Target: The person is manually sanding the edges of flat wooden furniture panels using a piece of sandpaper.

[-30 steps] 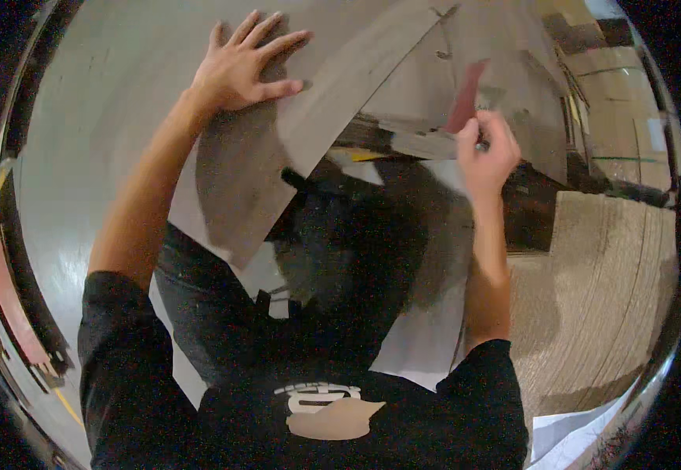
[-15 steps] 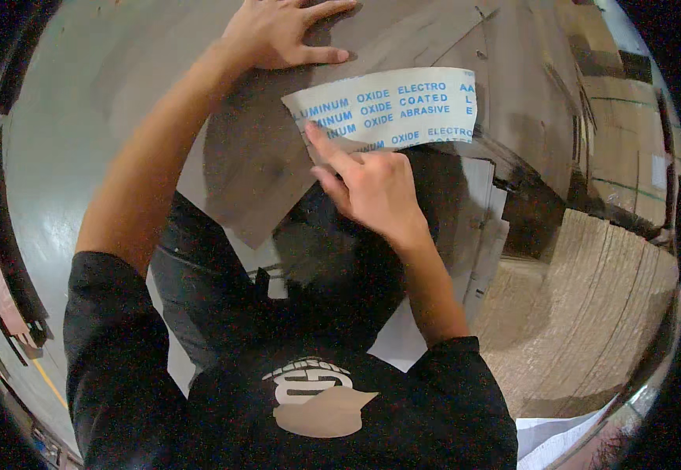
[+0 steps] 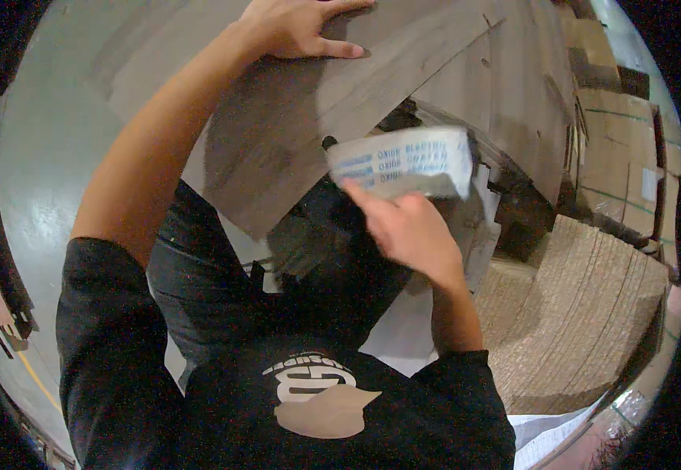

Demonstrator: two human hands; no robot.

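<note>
A white-backed sheet of sandpaper (image 3: 415,153) with blue print is in my right hand (image 3: 415,235), blurred by motion. My index finger stretches along its left end; the other fingers are partly hidden. The sheet hangs over the near edge of a grey-brown wood-grain board (image 3: 278,141). On the far part of that board my left hand (image 3: 297,30) lies flat with thumb and fingers spread, holding nothing. Its far fingers are cut off by the top of the view.
To the right stands a stack of tan boards with rough edges (image 3: 583,321). Strapped cardboard bundles (image 3: 618,157) are beyond it. White papers (image 3: 552,439) lie at the lower right. Grey floor (image 3: 50,172) shows on the left, and my legs are below the board.
My right hand has drawn the sandpaper toward me and slightly right, off the board's surface to its near edge. My left hand stays on the board, shifted slightly right in the view.
</note>
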